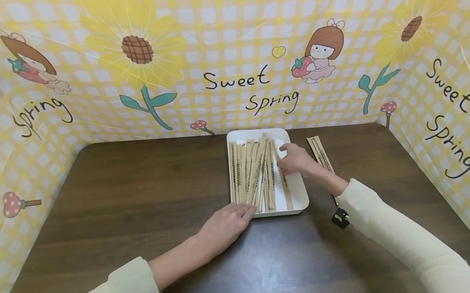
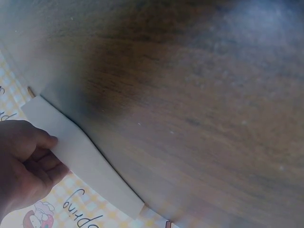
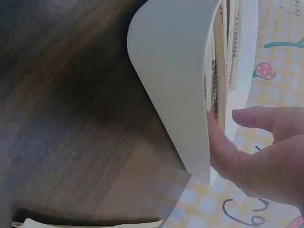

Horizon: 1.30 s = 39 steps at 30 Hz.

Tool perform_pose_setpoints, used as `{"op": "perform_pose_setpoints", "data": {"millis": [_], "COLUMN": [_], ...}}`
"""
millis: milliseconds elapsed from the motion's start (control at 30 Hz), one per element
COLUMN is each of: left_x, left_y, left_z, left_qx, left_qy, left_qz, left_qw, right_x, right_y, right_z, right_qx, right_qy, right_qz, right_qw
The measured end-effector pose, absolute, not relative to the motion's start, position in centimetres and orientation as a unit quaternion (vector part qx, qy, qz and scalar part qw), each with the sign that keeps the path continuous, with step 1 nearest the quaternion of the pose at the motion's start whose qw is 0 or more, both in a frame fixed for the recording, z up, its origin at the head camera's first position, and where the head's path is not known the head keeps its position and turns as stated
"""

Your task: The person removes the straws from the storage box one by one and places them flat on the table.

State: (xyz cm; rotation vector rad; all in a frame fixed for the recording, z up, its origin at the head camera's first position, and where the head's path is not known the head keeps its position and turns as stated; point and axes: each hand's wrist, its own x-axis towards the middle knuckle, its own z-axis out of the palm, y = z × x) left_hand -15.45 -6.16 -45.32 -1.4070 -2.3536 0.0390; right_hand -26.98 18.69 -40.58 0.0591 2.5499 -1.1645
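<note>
A white tray holds several long, thin chopstick packets in brown paper with dark print. My left hand holds the tray's near left corner, its fingers over the rim. The left wrist view shows the thumb and fingers at the tray's wall. Over the tray's right side, my right hand reaches in beside the rightmost packet. Its thumb and index finger stand apart in the right wrist view, with the fingertips partly hidden behind the tray wall.
A few more packets lie on the brown wooden table right of the tray, partly behind the right forearm. A black device is at the right wrist. A yellow checked cloth with printed flowers walls in the back and sides.
</note>
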Motion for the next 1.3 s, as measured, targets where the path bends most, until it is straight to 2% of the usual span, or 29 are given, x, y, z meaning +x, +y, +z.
{"op": "perform_pose_setpoints", "data": {"millis": [400,1000,1300], "left_x": [-15.4,-15.3,-15.4], "left_y": [-6.1,-6.1,-6.1], "left_z": [-45.4,-45.2,-45.2], "left_qx": [-0.503,-0.500,-0.500], "left_qy": [-0.840,-0.843,-0.843], "left_qz": [0.015,0.018,0.019], "left_qw": [0.203,0.196,0.196], "right_x": [-27.9,-28.4,-28.4], "right_y": [18.0,17.4,17.5], "right_z": [-41.7,-42.7,-41.3], "right_qx": [-0.025,-0.023,-0.021], "right_qy": [0.946,0.958,0.962], "right_qz": [-0.284,-0.249,-0.229], "right_qw": [0.153,0.141,0.146]}}
